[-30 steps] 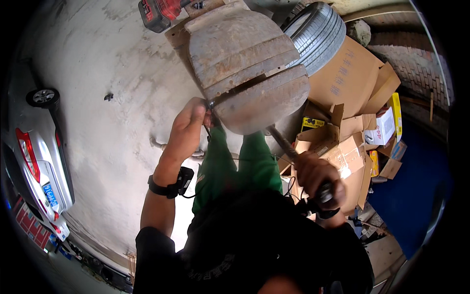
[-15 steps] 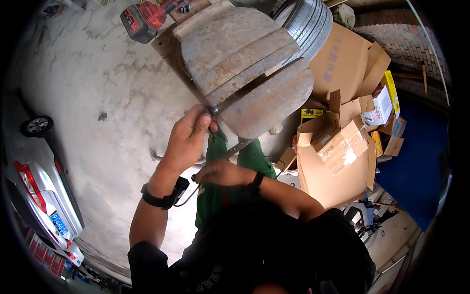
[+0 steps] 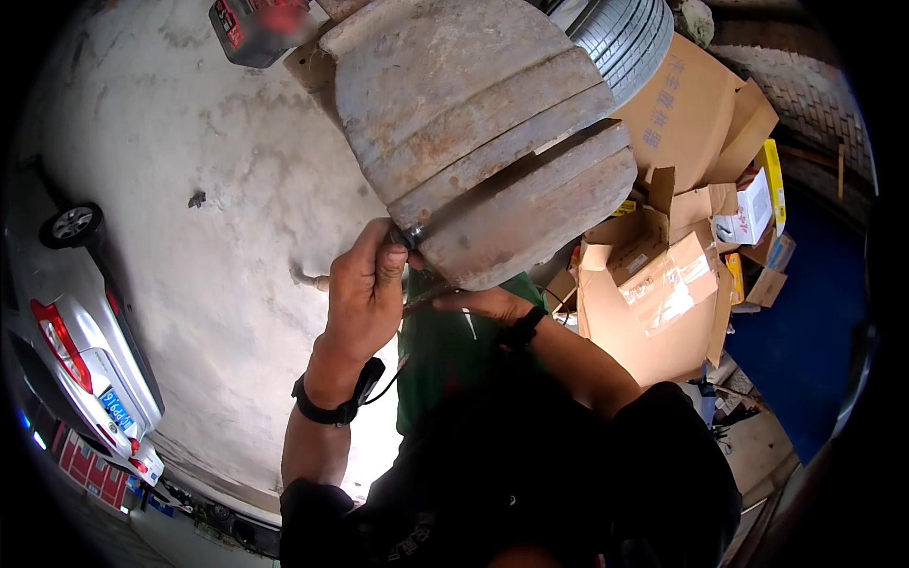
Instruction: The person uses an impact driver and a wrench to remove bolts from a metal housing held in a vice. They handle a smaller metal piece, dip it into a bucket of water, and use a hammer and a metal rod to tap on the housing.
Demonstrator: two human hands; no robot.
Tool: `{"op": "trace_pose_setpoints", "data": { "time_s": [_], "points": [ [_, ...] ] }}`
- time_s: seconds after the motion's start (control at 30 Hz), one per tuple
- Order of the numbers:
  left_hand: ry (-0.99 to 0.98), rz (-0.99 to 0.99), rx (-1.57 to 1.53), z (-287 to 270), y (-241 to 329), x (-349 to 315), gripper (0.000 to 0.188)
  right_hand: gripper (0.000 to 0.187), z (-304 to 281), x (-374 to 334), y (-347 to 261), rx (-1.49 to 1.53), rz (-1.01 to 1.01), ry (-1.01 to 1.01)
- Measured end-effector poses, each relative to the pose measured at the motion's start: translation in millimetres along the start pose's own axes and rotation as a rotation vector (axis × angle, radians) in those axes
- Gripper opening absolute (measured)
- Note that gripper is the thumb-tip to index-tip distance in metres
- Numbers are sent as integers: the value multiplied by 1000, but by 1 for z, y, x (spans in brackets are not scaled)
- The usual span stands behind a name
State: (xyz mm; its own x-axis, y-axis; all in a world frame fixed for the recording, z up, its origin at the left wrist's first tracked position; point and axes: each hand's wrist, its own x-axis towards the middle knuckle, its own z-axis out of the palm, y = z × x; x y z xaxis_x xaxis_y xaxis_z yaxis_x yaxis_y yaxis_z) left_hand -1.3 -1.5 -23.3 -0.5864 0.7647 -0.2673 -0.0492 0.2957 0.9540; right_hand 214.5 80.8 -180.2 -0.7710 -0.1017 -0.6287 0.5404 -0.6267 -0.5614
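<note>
A large, rusty grey metal piece [image 3: 473,104] with ridges and a long slot fills the upper middle, above my green-trousered legs. At its lower left corner my left hand [image 3: 367,284] is closed, thumb and fingers pinching a small dark metal fitting [image 3: 409,236] that looks like a bolt or socket. Just under the lower edge, my right hand [image 3: 488,303] is closed on a thin dark metal bar [image 3: 423,299]. The bar's far end and part of that hand's grip cannot be made out.
A red and black cordless power tool [image 3: 256,30] lies at the upper left. To the right are a tyre [image 3: 620,47], an opened cardboard box [image 3: 653,322], a large flat carton [image 3: 686,104] and a blue sheet [image 3: 795,331]. A silver car [image 3: 104,379] stands far left.
My right hand has moved up and right with the bar, closer to the metal piece's lower edge. My left hand stays at the corner. The metal piece looks larger as the view shifts.
</note>
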Motion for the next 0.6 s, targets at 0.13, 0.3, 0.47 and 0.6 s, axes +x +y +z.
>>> {"op": "trace_pose_setpoints", "data": {
  "time_s": [0.13,0.3,0.47,0.6],
  "points": [
    [-18,34,105,-2,8,5,31,46,18,16,11,449,126,-26],
    [-20,53,107,-3,5,7,31,18,45,5,5,756,355,133],
    [-20,78,87,-2,2,7,33,14,97,-57,-57,705,214,208],
    [-62,16,30,-2,6,7,38,18,109,-97,-86,719,55,230]
  ]
}}
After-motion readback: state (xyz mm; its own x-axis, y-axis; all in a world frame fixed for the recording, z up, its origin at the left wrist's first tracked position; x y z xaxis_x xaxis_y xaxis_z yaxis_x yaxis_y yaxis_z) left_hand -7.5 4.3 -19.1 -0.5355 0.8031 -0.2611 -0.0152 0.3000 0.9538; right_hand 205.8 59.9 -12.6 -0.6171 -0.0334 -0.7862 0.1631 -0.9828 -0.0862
